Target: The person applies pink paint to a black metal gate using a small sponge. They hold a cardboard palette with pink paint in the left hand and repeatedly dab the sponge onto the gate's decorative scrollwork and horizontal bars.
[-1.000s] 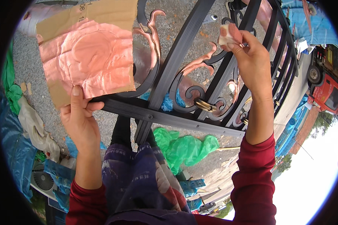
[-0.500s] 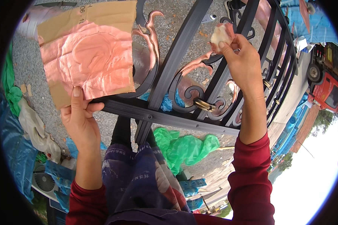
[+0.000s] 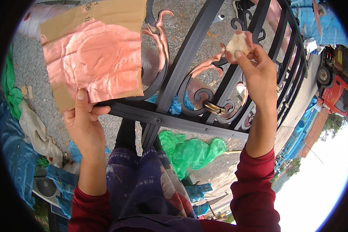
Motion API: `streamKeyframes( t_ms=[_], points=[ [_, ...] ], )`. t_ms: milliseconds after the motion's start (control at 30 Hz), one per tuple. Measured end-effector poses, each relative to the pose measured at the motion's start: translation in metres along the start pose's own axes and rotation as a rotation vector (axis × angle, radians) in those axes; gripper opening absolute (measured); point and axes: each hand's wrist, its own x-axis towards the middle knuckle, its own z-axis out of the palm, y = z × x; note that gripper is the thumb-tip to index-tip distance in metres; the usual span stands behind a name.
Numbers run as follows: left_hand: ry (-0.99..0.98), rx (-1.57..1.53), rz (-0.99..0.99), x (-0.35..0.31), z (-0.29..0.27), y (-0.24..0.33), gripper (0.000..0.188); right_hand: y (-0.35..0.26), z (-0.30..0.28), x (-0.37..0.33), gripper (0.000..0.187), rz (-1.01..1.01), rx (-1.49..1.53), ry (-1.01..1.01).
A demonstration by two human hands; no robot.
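Head view: your left hand (image 3: 85, 129) pinches the lower edge of a cardboard sheet (image 3: 94, 54), thumb on the face and fingers beneath. Glossy pinkish-copper paint coats most of that face, with bare brown board along the top and at the lower corners. Your right hand (image 3: 260, 75) grips a torn sponge piece (image 3: 239, 44) between thumb and fingers, its pale side showing and pinkish copper along its edges. You hold the sponge beside the tip of a copper-coloured leaf ornament (image 3: 207, 66) on the railing; whether they touch, you cannot tell from this angle.

Around your hands runs the black metal railing, its fluted near rail (image 3: 189, 125) crossing in front of your legs and the cardboard overlapping its left end. Just right of the sheet rises another scroll with a copper-coloured leaf (image 3: 162, 38). A gold collar (image 3: 214, 108) sits low among the scrolls between the bars.

Beyond the rail, near your apron (image 3: 139, 193), green plastic sheeting (image 3: 191, 152) lies crumpled on the ground. Farther out are blue sheeting (image 3: 17, 143) and a fan unit (image 3: 45, 185) on your left, and a red truck (image 3: 338, 94) on your right.
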Motion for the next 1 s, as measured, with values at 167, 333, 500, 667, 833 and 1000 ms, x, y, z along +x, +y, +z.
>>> streamKeyframes(
  t_ms=[167,333,500,667,833,1000],
  points=[
    [-0.037,-0.006,-0.003,0.001,-0.002,0.0,0.019,-0.008,0.006,-0.004,0.023,-0.077,-0.088,-0.105],
    [-0.022,-0.035,-0.004,0.002,0.001,-0.001,0.018,0.008,0.002,0.0,0.022,-0.166,-0.061,0.025],
    [-0.067,-0.054,0.017,0.002,-0.006,-0.003,0.017,-0.012,0.014,-0.012,0.021,-0.119,-0.118,-0.148],
    [-0.019,-0.04,-0.039,0.001,0.001,0.0,0.018,0.003,0.007,-0.002,0.022,-0.187,-0.088,-0.012],
    [-0.068,-0.035,-0.046,0.003,-0.005,-0.001,0.02,0.004,0.012,-0.005,0.026,-0.236,-0.105,-0.119],
    [-0.026,-0.026,-0.039,0.001,0.005,0.004,0.019,0.005,0.019,-0.014,0.026,-0.051,0.207,-0.011]
  ],
)
